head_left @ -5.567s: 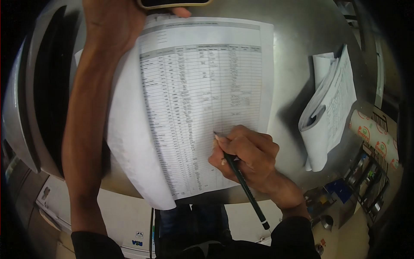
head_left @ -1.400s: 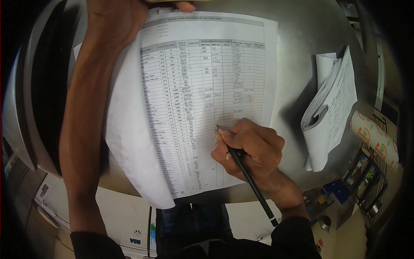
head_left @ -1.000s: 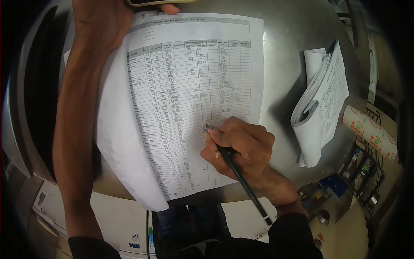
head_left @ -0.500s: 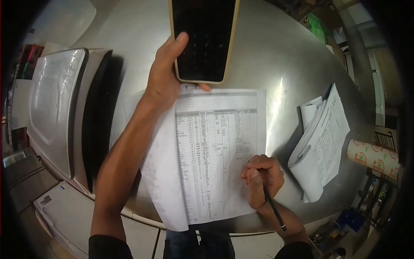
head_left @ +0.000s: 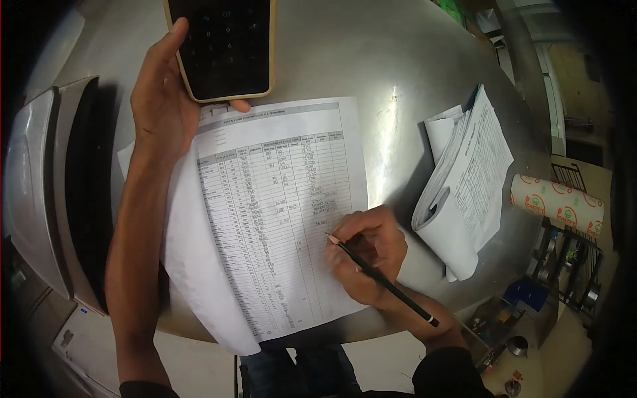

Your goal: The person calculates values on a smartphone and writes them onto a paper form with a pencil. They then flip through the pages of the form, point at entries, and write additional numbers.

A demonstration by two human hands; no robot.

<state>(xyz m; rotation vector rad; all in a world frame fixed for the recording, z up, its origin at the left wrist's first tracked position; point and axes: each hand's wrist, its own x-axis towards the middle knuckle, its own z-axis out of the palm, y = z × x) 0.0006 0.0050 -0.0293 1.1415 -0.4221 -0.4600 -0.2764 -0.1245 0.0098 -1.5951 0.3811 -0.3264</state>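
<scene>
My left hand (head_left: 162,99) is closed around a smartphone (head_left: 229,53) in a pale case, its dark screen showing a number keypad. The phone is above the top edge of a printed stock sheet (head_left: 345,179), a table of columns with handwritten figures. In my right hand (head_left: 371,255) is a dark pencil (head_left: 391,285), pinched between thumb and fingers, its sharpened tip at the right-hand columns of the sheet. The sheet's left part is covered by a curled-over page (head_left: 199,265), partly under my left forearm.
A folded stack of papers (head_left: 464,186) lies on the metal table (head_left: 371,60) to the right. Beyond it is a printed roll (head_left: 557,202). A silvery appliance (head_left: 33,192) with a black edge stands at the left. Shelves with utensils show at the lower right.
The whole view has shifted, so phone, sheet and hands appear farther left. My right hand has turned; the pencil tip, hidden before, now shows against the sheet. The phone keypad looks brighter.
</scene>
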